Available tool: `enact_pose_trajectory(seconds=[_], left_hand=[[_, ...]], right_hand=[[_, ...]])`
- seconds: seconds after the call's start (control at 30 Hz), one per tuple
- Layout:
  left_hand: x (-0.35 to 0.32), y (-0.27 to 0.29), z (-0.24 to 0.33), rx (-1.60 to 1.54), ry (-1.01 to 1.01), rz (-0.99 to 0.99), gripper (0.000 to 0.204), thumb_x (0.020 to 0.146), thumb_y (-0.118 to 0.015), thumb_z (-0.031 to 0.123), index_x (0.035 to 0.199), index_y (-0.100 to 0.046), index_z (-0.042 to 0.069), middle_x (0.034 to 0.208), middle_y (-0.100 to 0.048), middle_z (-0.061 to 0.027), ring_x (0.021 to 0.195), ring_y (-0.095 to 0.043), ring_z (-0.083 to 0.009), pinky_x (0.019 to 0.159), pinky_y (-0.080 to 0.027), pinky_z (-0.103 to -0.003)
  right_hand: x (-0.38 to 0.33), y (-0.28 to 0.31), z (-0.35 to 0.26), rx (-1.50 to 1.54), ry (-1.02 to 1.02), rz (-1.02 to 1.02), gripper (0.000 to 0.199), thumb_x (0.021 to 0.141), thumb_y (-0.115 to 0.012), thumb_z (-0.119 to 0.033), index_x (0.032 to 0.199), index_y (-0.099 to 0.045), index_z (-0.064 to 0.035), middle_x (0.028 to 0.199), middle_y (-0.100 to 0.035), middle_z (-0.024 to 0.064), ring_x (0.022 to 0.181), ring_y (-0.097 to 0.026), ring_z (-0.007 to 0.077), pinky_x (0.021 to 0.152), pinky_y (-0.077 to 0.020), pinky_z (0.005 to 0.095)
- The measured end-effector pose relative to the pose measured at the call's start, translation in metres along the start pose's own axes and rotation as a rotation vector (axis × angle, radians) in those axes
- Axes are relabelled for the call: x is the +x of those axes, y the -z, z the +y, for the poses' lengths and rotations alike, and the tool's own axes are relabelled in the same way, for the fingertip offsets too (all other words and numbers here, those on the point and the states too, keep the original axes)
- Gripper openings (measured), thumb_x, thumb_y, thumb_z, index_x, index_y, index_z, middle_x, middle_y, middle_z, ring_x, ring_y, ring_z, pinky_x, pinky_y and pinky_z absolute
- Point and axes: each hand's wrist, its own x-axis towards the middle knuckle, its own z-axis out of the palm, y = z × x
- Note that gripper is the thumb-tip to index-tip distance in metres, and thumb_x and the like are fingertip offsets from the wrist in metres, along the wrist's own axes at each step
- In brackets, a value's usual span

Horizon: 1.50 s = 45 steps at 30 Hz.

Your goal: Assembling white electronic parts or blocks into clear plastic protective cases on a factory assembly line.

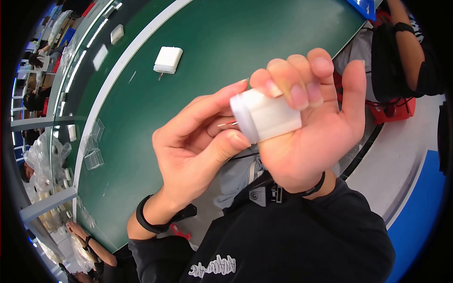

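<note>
A glossy green tabletop [203, 42], smooth and edged by a curved pale strip [133, 46], lies beneath a rounded, hard white case [278, 115] that looks like plastic, with a thicker, slightly translucent collar at its left end. A similar white box [169, 58] sits well apart on the tabletop at upper left, a thin metallic prong poking from its lower edge, and boxy clear trays [94, 159] lie near the strip. Both forearms rise from below, wrists ringed with black bands. The right hand [311, 111] is palm toward the viewer, its fingers curled over the case and pressing it against the palm, the thumb raised clear of it. The left hand [200, 134] is half curled and partly open, thumb at the collar's lower edge and forefinger tip near the upper corner; whether it grips firmly, I cannot tell. The case is held in the air before the person's chest, tilted with its collared end to the left, its surface a little blurred, and a short red and pale wire [227, 124] sticks out toward the left palm
</note>
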Motion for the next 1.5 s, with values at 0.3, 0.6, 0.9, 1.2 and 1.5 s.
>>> enact_pose_trajectory(seconds=[0.3, 0.6, 0.9, 1.2, 1.5], left_hand=[[0.001, 0.002, -0.002, 0.094, -0.002, -0.041, 0.055, 0.068, -0.071, -0.013, 0.119, -0.052, -0.010, 0.112, -0.057, -0.0200, 0.098, -0.060, -0.0216, 0.083, -0.053, -0.031], [0.004, 0.006, 0.011, -0.030, 0.133, 0.015, 0.050, 0.070, -0.072, -0.009, 0.116, -0.055, -0.010, 0.110, -0.059, -0.0196, 0.094, -0.062, -0.0211, 0.084, -0.052, -0.032], [0.002, 0.007, 0.018, 0.132, 0.130, 0.042, 0.037, 0.073, -0.070, -0.007, 0.108, -0.060, -0.009, 0.100, -0.064, -0.0153, 0.091, -0.062, -0.0194, 0.082, -0.051, -0.032], [0.004, 0.012, 0.018, 1.096, -0.600, -0.220, 0.041, 0.064, -0.071, -0.011, 0.102, -0.061, 0.003, 0.103, -0.061, -0.0206, 0.099, -0.058, -0.0322, 0.080, -0.050, -0.036], [0.002, 0.004, 0.025, 0.417, 0.043, 0.103, 0.023, 0.084, -0.062, 0.009, 0.102, -0.054, -0.003, 0.110, -0.055, -0.0171, 0.100, -0.055, -0.0207, 0.088, -0.045, -0.034]], right_hand=[[-0.003, 0.001, -0.002, 0.106, -0.021, 0.076, 0.037, 0.095, -0.037, -0.038, 0.078, -0.051, -0.0092, 0.059, -0.040, -0.0020, 0.059, -0.040, 0.0125, 0.067, -0.0358, 0.0309], [-0.002, 0.001, 0.002, 0.029, -0.014, 0.109, 0.038, 0.097, -0.034, -0.037, 0.078, -0.052, -0.0096, 0.060, -0.042, -0.0026, 0.061, -0.043, 0.0121, 0.068, -0.0361, 0.0311], [0.000, 0.012, 0.000, -0.108, -0.108, -0.155, 0.041, 0.096, -0.033, -0.041, 0.090, -0.054, -0.0063, 0.071, -0.053, 0.0019, 0.075, -0.053, 0.0184, 0.078, -0.0388, 0.0343], [0.003, 0.003, 0.003, -0.051, -0.224, 0.138, 0.035, 0.096, -0.037, -0.036, 0.096, -0.052, -0.0045, 0.080, -0.056, 0.0096, 0.084, -0.054, 0.0240, 0.086, -0.0395, 0.0398], [0.007, 0.003, -0.002, -0.059, -0.043, 0.054, 0.034, 0.098, -0.030, -0.034, 0.082, -0.048, -0.0116, 0.056, -0.040, -0.0016, 0.057, -0.040, 0.0136, 0.069, -0.0352, 0.0331]])
